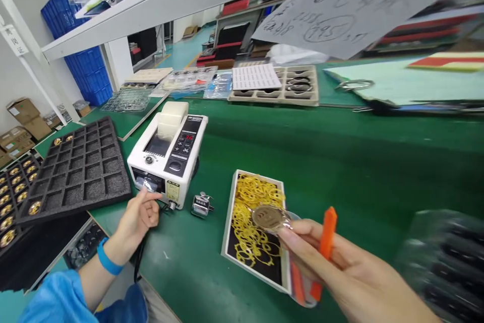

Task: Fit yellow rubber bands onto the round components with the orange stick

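Note:
My left hand (139, 214) reaches to the front slot of the white tape dispenser (168, 154), thumb and forefinger pinched at a clear strip of tape. My right hand (342, 267) is closed on a round bronze-coloured disc in a clear sleeve (269, 217) and an orange plastic tool (325, 242), held above a shallow box of yellow rubber bands (251, 222). A blue band circles my left wrist.
A small metal tally counter (201, 205) stands beside the dispenser. Black foam trays (79, 167) at the left hold gold round parts. A beige tray (282, 86) sits at the back of the green table (340, 162). Dark blurred trays (446, 257) lie at the right.

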The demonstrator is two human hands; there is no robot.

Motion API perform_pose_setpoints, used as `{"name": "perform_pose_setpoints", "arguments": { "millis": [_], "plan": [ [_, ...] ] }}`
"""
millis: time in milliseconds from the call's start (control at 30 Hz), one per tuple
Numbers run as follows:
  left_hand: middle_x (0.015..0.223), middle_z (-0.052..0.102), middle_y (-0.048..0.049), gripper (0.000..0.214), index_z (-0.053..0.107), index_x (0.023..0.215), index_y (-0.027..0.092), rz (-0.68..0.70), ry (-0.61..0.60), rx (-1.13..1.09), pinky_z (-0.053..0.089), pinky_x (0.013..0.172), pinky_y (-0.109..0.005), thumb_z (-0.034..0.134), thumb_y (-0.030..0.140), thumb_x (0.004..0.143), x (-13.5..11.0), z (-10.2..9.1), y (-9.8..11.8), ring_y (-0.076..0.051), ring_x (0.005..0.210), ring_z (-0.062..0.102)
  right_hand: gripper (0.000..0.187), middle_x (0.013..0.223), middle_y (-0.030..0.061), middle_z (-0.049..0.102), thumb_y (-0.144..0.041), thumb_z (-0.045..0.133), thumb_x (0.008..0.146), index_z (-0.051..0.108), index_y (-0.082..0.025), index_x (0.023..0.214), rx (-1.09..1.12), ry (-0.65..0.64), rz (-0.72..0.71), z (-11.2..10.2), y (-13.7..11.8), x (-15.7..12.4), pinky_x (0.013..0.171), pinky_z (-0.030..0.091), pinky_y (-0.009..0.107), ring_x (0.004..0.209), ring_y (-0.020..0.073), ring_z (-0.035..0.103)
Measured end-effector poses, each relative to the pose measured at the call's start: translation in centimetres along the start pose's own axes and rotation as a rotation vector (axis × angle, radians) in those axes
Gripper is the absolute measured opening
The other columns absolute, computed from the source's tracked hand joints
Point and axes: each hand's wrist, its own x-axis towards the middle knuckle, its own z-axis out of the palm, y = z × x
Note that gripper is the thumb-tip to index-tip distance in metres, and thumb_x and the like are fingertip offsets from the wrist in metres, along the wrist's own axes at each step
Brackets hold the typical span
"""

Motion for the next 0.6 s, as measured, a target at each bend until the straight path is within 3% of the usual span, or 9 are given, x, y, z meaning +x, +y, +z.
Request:
{"name": "perform_pose_setpoints", "arguments": {
  "millis": [133, 200, 300, 367, 467, 600],
  "plan": [
    [0.044, 0.029, 0.0098, 0.033, 0.056, 0.064, 0.016, 0.175, 0.082, 0.066, 0.021, 0.044, -0.021, 0.068, 0.044, 0.074, 0.7, -0.7, 1.6, -0.005, 0.04, 0.024, 0.031, 0.053, 0.0026, 0.055, -0.061, 0.062, 0.08, 0.066, -0.03, 0.079, 0.116, -0.106, 0.292, 0.0, 0.0, 0.1, 0.039, 0.044, 0.031, 0.039, 0.0166, 0.049],
    [0.047, 0.035, 0.0072, 0.028, 0.055, 0.057, 0.016, 0.286, 0.076, 0.108, 0.026, 0.049, -0.022, 0.071, 0.034, 0.072, 0.3, 0.0, 2.7, -0.006, 0.046, 0.032, 0.039, 0.053, -0.0002, 0.049, -0.066, 0.064, 0.076, 0.063, -0.028, 0.08, 0.17, -0.078, 0.4, 0.4, -0.9, -0.3, 0.043, 0.042, 0.029, 0.043, 0.014, 0.045],
    [0.081, 0.061, -0.0037, 0.016, 0.061, 0.059, 0.016, 0.525, -0.081, 0.429, 0.035, 0.058, -0.024, 0.07, 0.022, 0.071, -0.4, 1.4, 4.6, -0.011, 0.066, 0.048, 0.05, 0.055, -0.0049, 0.036, -0.072, 0.064, 0.072, 0.057, -0.023, 0.078, 0.246, -0.087, 0.469, 1.2, -2.5, -0.8, 0.047, 0.037, 0.024, 0.049, 0.0112, 0.036],
    [0.108, 0.062, -0.0077, 0.013, 0.061, 0.062, 0.017, 0.637, -0.193, 0.74, 0.036, 0.061, -0.026, 0.061, 0.016, 0.076, -0.5, 2.2, 5.8, -0.016, 0.082, 0.055, 0.055, 0.058, -0.0062, 0.031, -0.076, 0.064, 0.069, 0.054, -0.022, 0.079, 0.285, -0.094, 0.458, 1.6, -3.5, -0.9, 0.047, 0.033, 0.023, 0.051, 0.0099, 0.032],
    [0.115, 0.061, -0.0078, 0.017, 0.056, 0.064, 0.017, 0.607, -0.232, 0.947, 0.034, 0.058, -0.025, 0.053, 0.012, 0.08, -0.6, 2.9, 7.0, -0.02, 0.099, 0.057, 0.058, 0.062, -0.0065, 0.029, -0.076, 0.066, 0.067, 0.054, -0.021, 0.08, 0.326, -0.064, 0.429, 1.8, -4.3, -1.1, 0.048, 0.028, 0.022, 0.052, 0.0086, 0.03],
    [0.099, 0.06, -0.0061, 0.019, 0.054, 0.066, 0.018, 0.538, -0.344, 0.772, 0.035, 0.06, -0.025, 0.053, 0.018, 0.085, -1.2, 3.8, 7.1, -0.019, 0.096, 0.056, 0.054, 0.066, -0.0046, 0.036, -0.071, 0.069, 0.069, 0.053, -0.021, 0.08, 0.381, -0.1, 0.395, 1.6, -4.4, -1.1, 0.05, 0.026, 0.022, 0.055, 0.0093, 0.035]
  ]
}}
